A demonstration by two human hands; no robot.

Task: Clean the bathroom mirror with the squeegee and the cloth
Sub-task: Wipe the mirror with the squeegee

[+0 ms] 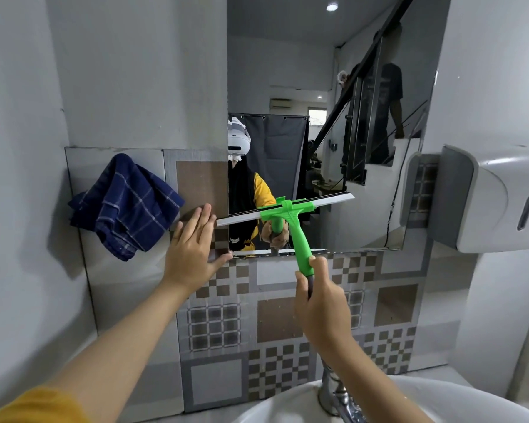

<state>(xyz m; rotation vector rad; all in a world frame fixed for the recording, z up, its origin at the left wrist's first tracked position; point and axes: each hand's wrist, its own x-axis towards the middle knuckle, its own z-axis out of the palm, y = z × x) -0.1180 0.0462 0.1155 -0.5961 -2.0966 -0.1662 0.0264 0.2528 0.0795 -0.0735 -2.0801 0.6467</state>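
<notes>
The mirror (pixel 318 87) fills the far wall. The squeegee (pixel 284 209) lies across its lower part, blade running left-right, handle clenched in the right hand (pixel 319 303). The left hand (pixel 193 248), fingers (pixel 203 219) spread and empty, is nearer the cloth (pixel 126 206), hanging just left.

Green squeegee (pixel 287 213) blade tilted across lower mirror (pixel 333 117), navy checked cloth (pixel 124 206) hanging left
</notes>
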